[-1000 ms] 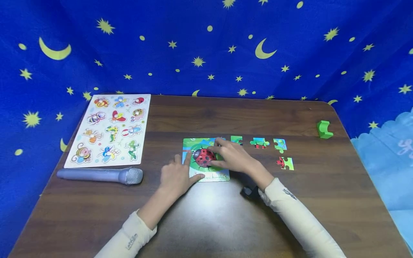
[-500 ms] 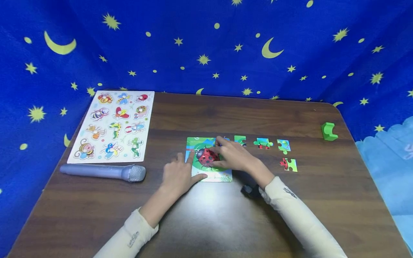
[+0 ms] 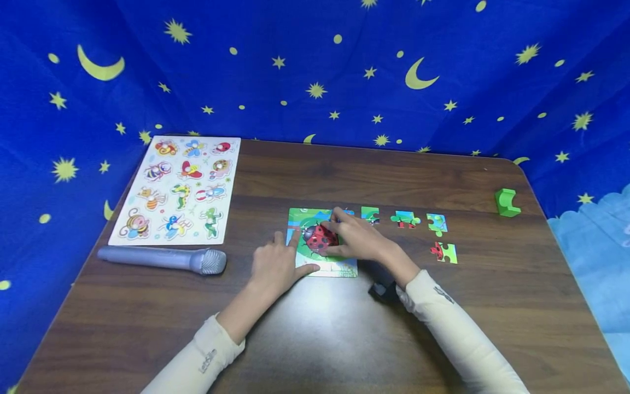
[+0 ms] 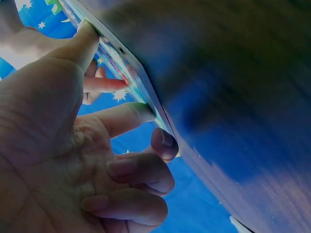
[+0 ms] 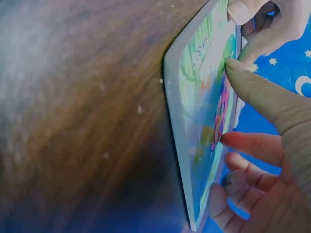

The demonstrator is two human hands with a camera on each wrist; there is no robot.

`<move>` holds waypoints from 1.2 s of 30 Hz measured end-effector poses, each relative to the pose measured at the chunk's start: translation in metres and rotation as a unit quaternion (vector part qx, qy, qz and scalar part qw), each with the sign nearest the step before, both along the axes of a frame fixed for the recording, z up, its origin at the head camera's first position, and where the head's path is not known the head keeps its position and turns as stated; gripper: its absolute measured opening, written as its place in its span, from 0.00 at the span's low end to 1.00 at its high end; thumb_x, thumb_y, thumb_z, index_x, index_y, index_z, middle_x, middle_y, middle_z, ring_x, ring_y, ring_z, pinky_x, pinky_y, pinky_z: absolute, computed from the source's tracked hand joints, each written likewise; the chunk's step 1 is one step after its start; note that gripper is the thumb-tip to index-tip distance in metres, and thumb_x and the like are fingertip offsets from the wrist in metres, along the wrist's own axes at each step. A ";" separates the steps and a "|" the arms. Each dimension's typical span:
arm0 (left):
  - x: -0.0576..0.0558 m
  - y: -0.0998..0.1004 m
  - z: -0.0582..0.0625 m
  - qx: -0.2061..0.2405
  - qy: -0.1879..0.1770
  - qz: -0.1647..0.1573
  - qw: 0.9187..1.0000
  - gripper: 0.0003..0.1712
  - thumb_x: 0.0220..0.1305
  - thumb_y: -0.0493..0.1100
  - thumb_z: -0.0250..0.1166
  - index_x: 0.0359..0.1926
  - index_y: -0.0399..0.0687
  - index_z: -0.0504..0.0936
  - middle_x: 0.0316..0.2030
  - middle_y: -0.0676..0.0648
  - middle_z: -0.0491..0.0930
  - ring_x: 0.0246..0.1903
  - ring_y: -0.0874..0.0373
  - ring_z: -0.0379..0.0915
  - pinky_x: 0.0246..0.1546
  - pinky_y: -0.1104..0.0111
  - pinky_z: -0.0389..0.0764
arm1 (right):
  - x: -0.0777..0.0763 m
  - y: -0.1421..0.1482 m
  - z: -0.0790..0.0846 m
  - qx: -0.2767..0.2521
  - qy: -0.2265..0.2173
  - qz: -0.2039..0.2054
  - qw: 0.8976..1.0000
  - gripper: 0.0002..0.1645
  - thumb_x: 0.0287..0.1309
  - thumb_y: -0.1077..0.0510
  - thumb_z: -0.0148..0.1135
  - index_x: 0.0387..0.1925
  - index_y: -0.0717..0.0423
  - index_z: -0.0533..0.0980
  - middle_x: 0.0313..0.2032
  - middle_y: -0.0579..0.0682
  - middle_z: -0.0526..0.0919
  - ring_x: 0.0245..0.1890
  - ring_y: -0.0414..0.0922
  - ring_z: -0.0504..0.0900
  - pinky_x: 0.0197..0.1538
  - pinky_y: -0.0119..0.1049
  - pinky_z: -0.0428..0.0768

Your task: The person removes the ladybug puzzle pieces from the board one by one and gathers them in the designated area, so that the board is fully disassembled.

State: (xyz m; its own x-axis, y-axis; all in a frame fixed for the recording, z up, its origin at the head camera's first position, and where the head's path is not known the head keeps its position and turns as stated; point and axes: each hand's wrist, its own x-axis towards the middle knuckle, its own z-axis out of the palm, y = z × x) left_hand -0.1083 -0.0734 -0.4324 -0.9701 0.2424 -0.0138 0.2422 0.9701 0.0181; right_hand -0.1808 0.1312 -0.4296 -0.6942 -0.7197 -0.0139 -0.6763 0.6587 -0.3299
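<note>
A ladybug jigsaw puzzle [image 3: 320,241] in a thin square board lies flat on the table between both hands. My left hand [image 3: 275,268] rests at its left side, with thumb and index finger extended onto the board and the other fingers bent, as the left wrist view shows. My right hand [image 3: 356,238] reaches over the puzzle's right part. Its thumb and index fingertip touch the picture [image 5: 214,97] well apart from each other, and the hand hides the board's upper right part. Several loose jigsaw pieces, among them a green one [image 3: 405,219], lie to the right.
A white insect peg puzzle [image 3: 182,191] lies at the back left, with a grey microphone [image 3: 162,259] in front of it. A green arched block [image 3: 507,202] stands near the right edge of the brown table [image 3: 492,317]. A blue starry curtain [image 3: 275,65] hangs behind.
The whole head view has shifted slightly, so the things appear a little further right. Both hands keep their places on the ladybug puzzle.
</note>
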 end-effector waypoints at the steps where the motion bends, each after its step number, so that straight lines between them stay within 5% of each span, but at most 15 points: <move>1: 0.000 0.000 0.000 0.001 0.000 0.001 1.000 0.56 0.51 0.81 0.59 0.71 0.51 0.69 0.45 0.35 0.80 0.24 0.51 0.75 0.17 0.64 0.72 | 0.000 0.000 0.000 -0.004 -0.006 -0.002 1.000 0.39 0.54 0.43 0.73 0.59 0.65 0.77 0.42 0.51 0.71 0.28 0.38 0.68 0.29 0.29 0.68; 7: 0.001 0.000 0.001 0.001 -0.001 0.006 1.000 0.56 0.50 0.81 0.60 0.71 0.51 0.70 0.44 0.36 0.80 0.23 0.52 0.74 0.18 0.64 0.73 | 0.001 -0.005 -0.001 -0.032 -0.022 -0.021 0.999 0.37 0.49 0.47 0.77 0.56 0.64 0.79 0.41 0.50 0.70 0.30 0.40 0.68 0.30 0.30 0.68; 15: -0.001 0.001 0.001 0.002 -0.010 0.007 1.000 0.57 0.49 0.81 0.60 0.71 0.49 0.70 0.44 0.37 0.80 0.24 0.51 0.76 0.20 0.62 0.74 | 0.011 -0.007 -0.002 -0.047 0.059 -0.028 0.997 0.39 0.48 0.45 0.78 0.56 0.64 0.78 0.41 0.52 0.70 0.29 0.41 0.69 0.28 0.30 0.68; 24: 0.000 0.001 0.001 0.004 -0.009 0.005 1.000 0.56 0.50 0.80 0.61 0.71 0.49 0.70 0.42 0.37 0.80 0.22 0.51 0.75 0.19 0.63 0.72 | 0.013 -0.002 -0.009 -0.064 -0.007 -0.056 0.996 0.41 0.47 0.44 0.78 0.57 0.65 0.77 0.40 0.50 0.69 0.29 0.38 0.68 0.28 0.29 0.68; 36: -0.001 0.000 0.003 0.011 -0.027 0.004 1.000 0.56 0.51 0.80 0.60 0.71 0.48 0.69 0.46 0.36 0.81 0.18 0.54 0.71 0.18 0.64 0.71 | 0.012 0.004 -0.005 -0.072 -0.016 -0.060 0.995 0.41 0.46 0.43 0.78 0.58 0.63 0.78 0.40 0.48 0.69 0.30 0.39 0.66 0.29 0.29 0.66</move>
State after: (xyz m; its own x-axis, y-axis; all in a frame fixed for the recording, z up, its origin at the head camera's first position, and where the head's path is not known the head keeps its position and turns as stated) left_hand -0.1094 -0.0730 -0.4293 -0.9698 0.2362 -0.0606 0.2333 0.9710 0.0519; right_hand -0.1685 0.1353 -0.4346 -0.7764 -0.6274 0.0600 -0.5827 0.6784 -0.4474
